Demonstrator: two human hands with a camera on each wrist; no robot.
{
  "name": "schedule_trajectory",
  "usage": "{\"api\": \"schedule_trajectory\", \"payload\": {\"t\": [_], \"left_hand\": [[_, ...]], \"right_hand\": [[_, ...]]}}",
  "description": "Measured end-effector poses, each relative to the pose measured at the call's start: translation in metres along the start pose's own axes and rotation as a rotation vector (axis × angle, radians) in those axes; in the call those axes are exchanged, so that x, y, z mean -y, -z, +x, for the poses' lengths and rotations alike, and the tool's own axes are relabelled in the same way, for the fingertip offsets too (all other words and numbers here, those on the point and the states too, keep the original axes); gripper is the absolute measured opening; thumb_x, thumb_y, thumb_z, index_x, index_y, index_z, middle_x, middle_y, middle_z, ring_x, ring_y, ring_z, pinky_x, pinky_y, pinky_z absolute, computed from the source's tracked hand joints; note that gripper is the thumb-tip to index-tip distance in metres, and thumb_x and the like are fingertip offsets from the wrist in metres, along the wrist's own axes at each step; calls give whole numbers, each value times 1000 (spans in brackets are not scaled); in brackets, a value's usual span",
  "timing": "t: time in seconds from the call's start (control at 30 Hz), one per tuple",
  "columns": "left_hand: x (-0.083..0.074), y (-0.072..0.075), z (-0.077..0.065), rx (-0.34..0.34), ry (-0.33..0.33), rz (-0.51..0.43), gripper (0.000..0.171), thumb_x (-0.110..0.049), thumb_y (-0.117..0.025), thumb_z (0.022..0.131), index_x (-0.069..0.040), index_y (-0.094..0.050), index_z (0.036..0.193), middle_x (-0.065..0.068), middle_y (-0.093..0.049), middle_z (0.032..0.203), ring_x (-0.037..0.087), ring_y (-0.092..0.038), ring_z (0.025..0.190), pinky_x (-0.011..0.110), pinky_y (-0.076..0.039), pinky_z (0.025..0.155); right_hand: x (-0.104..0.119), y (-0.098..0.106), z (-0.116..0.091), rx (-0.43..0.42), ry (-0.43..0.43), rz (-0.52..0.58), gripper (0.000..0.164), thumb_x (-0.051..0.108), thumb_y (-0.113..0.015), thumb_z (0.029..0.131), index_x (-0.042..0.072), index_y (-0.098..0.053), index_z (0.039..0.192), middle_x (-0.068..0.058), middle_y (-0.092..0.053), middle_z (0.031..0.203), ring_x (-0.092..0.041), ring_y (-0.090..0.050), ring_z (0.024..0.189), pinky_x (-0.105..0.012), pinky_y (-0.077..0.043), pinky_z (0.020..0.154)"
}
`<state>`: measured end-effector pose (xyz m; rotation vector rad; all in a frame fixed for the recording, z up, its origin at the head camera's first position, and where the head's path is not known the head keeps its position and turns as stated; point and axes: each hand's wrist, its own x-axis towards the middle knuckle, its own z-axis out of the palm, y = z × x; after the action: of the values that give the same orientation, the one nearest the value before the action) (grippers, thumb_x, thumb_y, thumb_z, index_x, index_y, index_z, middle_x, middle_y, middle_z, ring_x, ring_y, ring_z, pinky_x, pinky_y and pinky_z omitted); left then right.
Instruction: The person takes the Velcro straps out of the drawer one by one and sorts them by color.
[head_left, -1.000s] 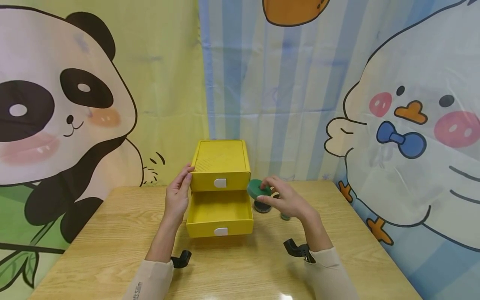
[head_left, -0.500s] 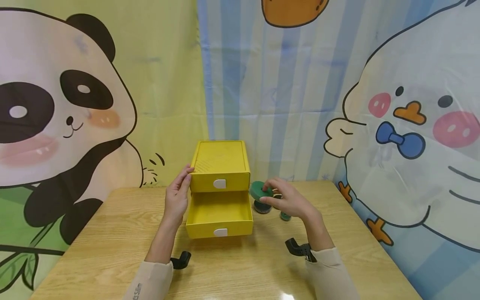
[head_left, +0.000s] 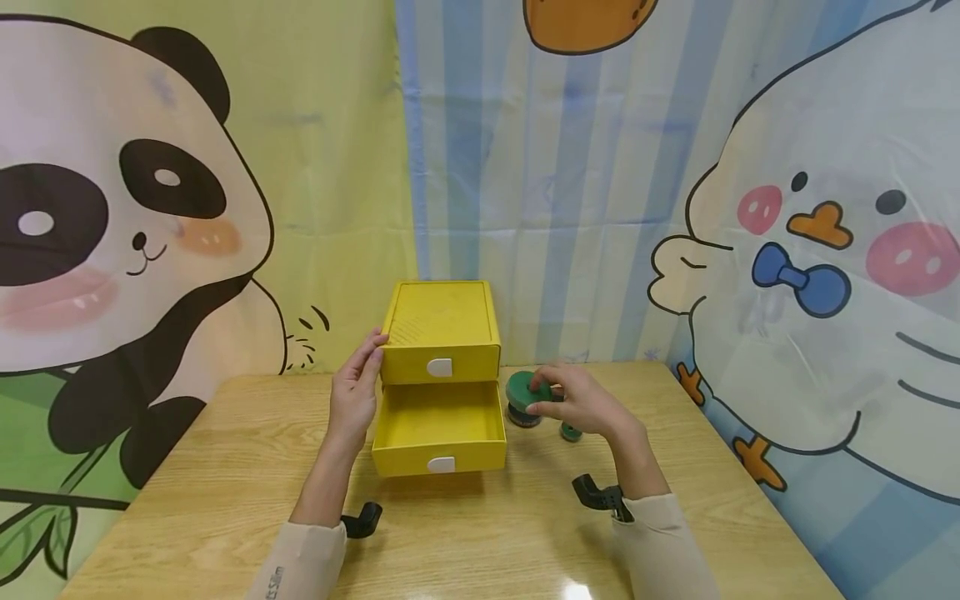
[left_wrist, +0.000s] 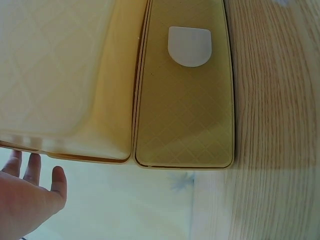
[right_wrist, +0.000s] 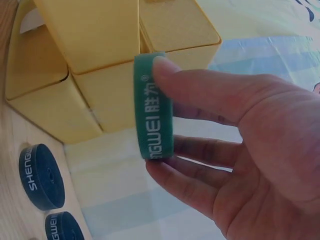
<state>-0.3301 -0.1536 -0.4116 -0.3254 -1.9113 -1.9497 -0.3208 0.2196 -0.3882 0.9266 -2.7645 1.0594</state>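
Note:
A yellow drawer cabinet (head_left: 441,317) stands on the table with its middle drawer (head_left: 438,457) pulled out; no contents show inside. My left hand (head_left: 354,392) touches the cabinet's upper left side, its fingers (left_wrist: 33,170) fairly straight along the edge. To the right of the cabinet, my right hand (head_left: 581,400) grips a green tape roll (right_wrist: 152,107) between thumb and fingers. White lettering runs round the roll's edge. In the head view, the roll overlaps a dark tape roll (head_left: 522,418) on the table; the right wrist view shows them apart.
A second dark roll (right_wrist: 64,227) lies on the table, partly out of frame. A small green roll (head_left: 571,432) sits below my right hand. The wooden table (head_left: 465,542) runs back to printed curtains (head_left: 555,167). The bottom drawer (left_wrist: 187,110) is closed.
My right hand has moved a little right and down with the green tape roll, away from the cabinet's side. My left hand stays at the cabinet.

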Motion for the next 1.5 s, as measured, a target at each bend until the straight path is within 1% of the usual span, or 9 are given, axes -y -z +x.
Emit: {"api": "schedule_trajectory", "payload": {"t": [0.1,0.23,0.33,0.43,0.7,0.87,1.03,1.37,1.5], "left_hand": [[0,0,0,2,0,-1,40,-35,-52,110,-17,-63,143,-5,-43,165,11,-33,156,17,-35,120],[1,1,0,10,1,2,41,-35,-51,110,-17,-62,144,-2,-41,167,12,-32,156,20,-34,123],[2,1,0,13,3,5,41,-35,-51,110,-16,-62,145,-2,-41,167,12,-32,157,20,-34,123],[2,1,0,12,0,6,40,-34,-51,110,-17,-62,144,-3,-42,166,12,-33,156,18,-34,121],[4,1,1,9,-2,-6,40,-34,-52,110,-15,-63,144,-4,-44,165,12,-34,156,16,-35,120],[2,1,1,5,-13,-5,39,-34,-52,110,-16,-63,143,-4,-43,165,11,-34,156,15,-36,119],[1,0,1,7,-4,-3,40,-35,-52,110,-16,-63,144,-3,-43,166,12,-33,156,13,-37,118],[2,1,2,10,13,-1,40,-33,-51,110,-16,-63,144,-4,-42,166,12,-32,157,24,-34,124],[2,0,2,8,21,6,40,-33,-51,110,-16,-62,144,-5,-42,166,12,-32,156,29,-33,126]], "right_hand": [[-2,-1,0,10,-15,-32,24,28,-80,94,13,-70,110,-2,-68,111,-21,-62,101,-55,-58,96],[-4,-3,1,31,-28,-99,24,25,-86,88,13,-74,105,-3,-69,110,-22,-61,92,-39,-57,79],[-7,-5,0,55,-45,-126,23,25,-89,85,14,-77,101,-5,-69,114,-23,-62,95,-32,-54,78],[-10,-7,0,71,-56,-131,22,25,-90,84,15,-77,98,-6,-69,115,-23,-62,96,-32,-54,78],[-22,-12,0,127,-73,-155,21,23,-91,82,15,-75,92,-6,-66,103,-25,-56,85,-31,-49,71],[-29,-16,3,190,-95,-161,23,23,-92,80,13,-74,90,-3,-68,96,-21,-57,85,-35,-52,76],[-34,-19,4,238,-152,-142,24,24,-92,80,14,-73,90,0,-70,98,-22,-63,95,-42,-56,87],[-42,-30,4,276,-213,-134,23,23,-93,80,16,-72,88,0,-67,95,-18,-57,84,-36,-52,74],[-43,-33,5,284,-200,-133,23,20,-93,79,14,-72,87,-1,-65,93,-19,-55,82,-35,-51,73]]}}
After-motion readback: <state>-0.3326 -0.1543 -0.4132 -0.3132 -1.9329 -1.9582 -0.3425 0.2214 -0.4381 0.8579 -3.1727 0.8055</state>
